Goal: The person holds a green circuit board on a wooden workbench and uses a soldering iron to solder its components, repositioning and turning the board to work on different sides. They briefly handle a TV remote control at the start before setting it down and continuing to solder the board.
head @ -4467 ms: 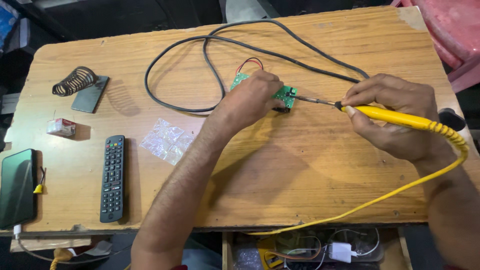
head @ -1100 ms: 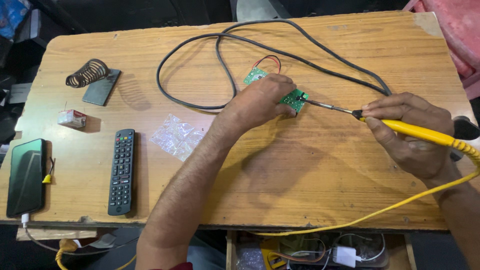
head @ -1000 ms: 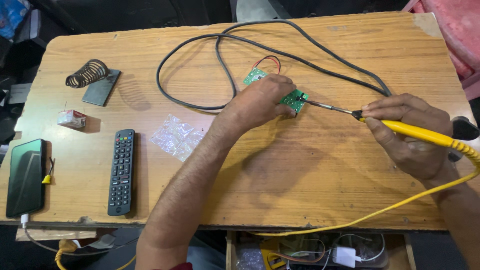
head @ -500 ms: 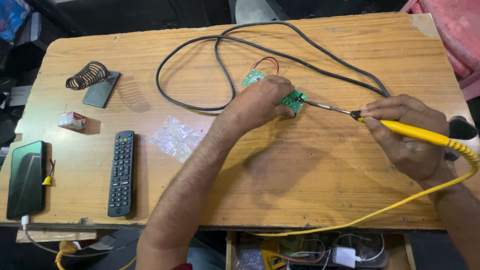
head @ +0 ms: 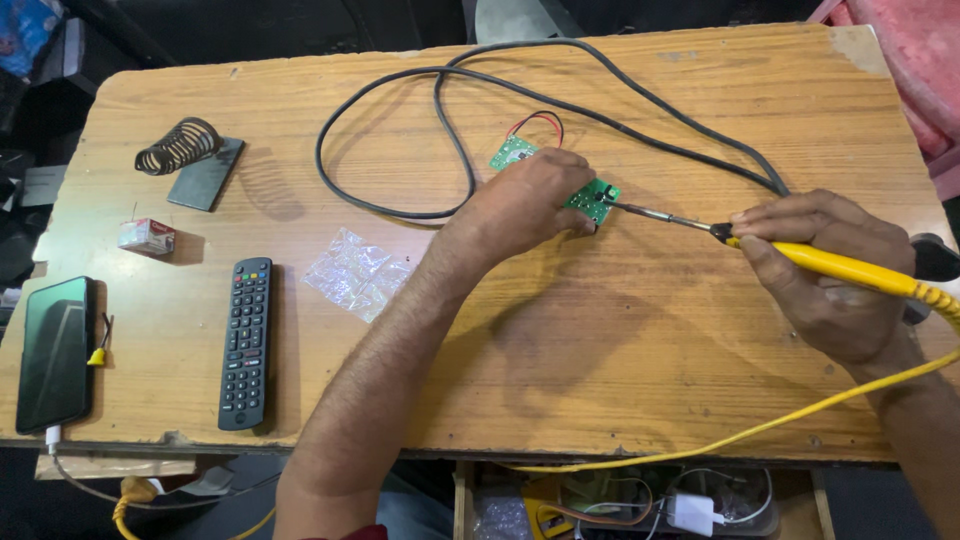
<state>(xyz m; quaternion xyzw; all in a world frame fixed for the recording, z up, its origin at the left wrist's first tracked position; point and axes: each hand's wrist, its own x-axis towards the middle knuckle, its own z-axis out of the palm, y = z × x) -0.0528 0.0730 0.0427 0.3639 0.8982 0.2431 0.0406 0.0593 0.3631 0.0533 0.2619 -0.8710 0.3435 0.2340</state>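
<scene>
My left hand [head: 528,200] presses down on a small green circuit board [head: 592,200] near the middle of the wooden table [head: 640,350]; a red wire loops from the board's far end. My right hand [head: 822,270] grips a yellow-handled soldering iron [head: 830,262], its metal tip touching the board's right edge. The iron's yellow cord [head: 760,425] runs off the table's front right.
A thick black cable [head: 400,130] loops across the far half of the table. A coiled iron stand [head: 185,150], a small box [head: 147,237], a black remote [head: 246,340], a phone [head: 55,352] and a clear plastic bag [head: 355,272] lie at the left.
Both hands stay nearly still on the board and iron; only the view has shifted slightly.
</scene>
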